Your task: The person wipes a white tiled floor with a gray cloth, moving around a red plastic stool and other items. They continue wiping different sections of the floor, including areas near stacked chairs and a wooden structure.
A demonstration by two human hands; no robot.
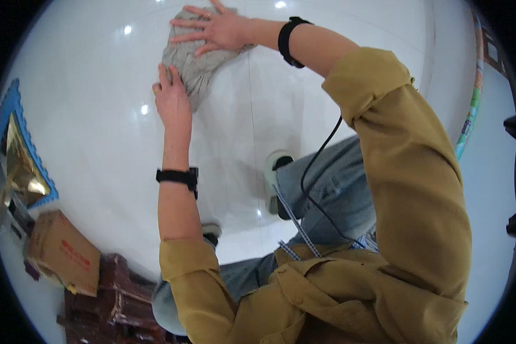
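Observation:
A crumpled grey cloth [193,64] lies spread on the glossy white tiled floor [99,142]. My right hand [223,30] presses flat on its upper part, fingers spread wide. At the cloth's lower left edge is my left hand [172,96], with bent fingers touching it. The left thumb is hidden, so whether that hand pinches the cloth is unclear. Each wrist wears a black band, the left band [176,176] and the right band [290,42].
My shoe [277,185] and jeans [335,185] are close below the hands. A black cable [322,150] hangs past my knee. Leftward stand a blue-edged panel with a gold reflective face [23,163], a cardboard box [64,253] and dark reddish-brown furniture [120,296]. A pale wall [490,172] rises at right.

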